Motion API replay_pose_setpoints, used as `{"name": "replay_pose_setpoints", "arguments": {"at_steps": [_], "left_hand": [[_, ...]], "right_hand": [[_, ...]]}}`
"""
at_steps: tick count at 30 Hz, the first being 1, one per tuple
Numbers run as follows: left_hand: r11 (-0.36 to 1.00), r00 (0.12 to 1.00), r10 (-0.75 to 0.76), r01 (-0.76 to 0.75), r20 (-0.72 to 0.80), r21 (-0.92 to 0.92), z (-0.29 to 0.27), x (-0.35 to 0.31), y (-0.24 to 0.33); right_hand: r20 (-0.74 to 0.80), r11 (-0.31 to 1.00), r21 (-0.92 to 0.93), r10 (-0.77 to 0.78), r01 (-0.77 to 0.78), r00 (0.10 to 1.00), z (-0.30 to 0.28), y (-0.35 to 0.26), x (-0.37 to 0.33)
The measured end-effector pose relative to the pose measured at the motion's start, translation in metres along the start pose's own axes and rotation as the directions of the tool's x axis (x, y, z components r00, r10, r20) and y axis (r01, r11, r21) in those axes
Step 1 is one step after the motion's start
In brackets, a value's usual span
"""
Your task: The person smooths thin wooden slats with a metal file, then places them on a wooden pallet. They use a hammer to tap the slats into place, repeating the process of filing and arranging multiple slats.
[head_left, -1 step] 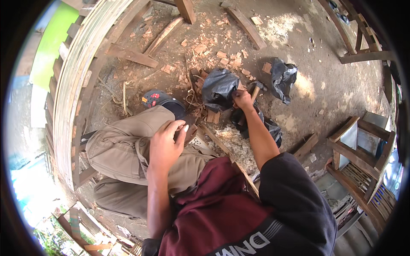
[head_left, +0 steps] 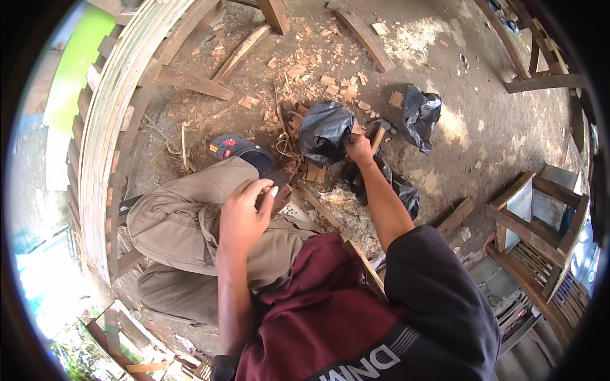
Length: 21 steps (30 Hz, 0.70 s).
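A black plastic bag [head_left: 326,133] stands bunched among wood chips in front of me. At the right side of its dark mouth is my right hand [head_left: 359,150], its fingers curled together and their tips hidden. Beside that hand lies a hammer [head_left: 380,135] with a wooden handle, partly covered by the hand and wrist. Over my lap, my left hand [head_left: 246,206] is closed with thumb and fingers drawn together. A small white spot shows at the thumb's tip, and I cannot make out what is held.
Another black bag [head_left: 421,117] lies to the right, and dark crumpled plastic [head_left: 405,193] sits under my right forearm. Wood chips [head_left: 295,71] litter the ground. Timber pieces [head_left: 363,39] lie farther off. A wooden frame [head_left: 540,219] stands at right; a slatted structure [head_left: 121,120] rises at left.
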<state>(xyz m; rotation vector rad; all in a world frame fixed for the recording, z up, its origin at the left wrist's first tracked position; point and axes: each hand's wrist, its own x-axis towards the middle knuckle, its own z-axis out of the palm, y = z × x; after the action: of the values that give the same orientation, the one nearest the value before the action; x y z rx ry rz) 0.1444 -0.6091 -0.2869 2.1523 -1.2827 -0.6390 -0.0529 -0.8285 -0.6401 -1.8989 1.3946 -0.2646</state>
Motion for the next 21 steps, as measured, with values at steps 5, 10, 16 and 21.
{"name": "replay_pose_setpoints", "arguments": {"at_steps": [5,10,16,21], "left_hand": [[0.999,0.998,-0.036,0.034,0.045,0.028,0.004,0.011,-0.003],[0.997,0.989,-0.043,0.033,0.138,0.07,0.007,0.015,0.004],[0.999,0.99,-0.008,0.001,0.144,0.051,0.009,0.018,0.012],[0.997,0.983,0.066,-0.071,0.173,0.025,0.009,0.016,0.021]], "right_hand": [[-0.218,0.972,-0.166,0.13,-0.168,0.967,0.025,0.004,-0.01],[-0.201,0.972,-0.099,0.189,-0.212,0.961,0.036,0.009,-0.002],[-0.112,0.989,-0.033,0.139,-0.144,0.984,0.016,-0.011,-0.017],[-0.113,0.988,0.126,0.109,-0.095,0.988,0.01,-0.003,-0.026]]}}
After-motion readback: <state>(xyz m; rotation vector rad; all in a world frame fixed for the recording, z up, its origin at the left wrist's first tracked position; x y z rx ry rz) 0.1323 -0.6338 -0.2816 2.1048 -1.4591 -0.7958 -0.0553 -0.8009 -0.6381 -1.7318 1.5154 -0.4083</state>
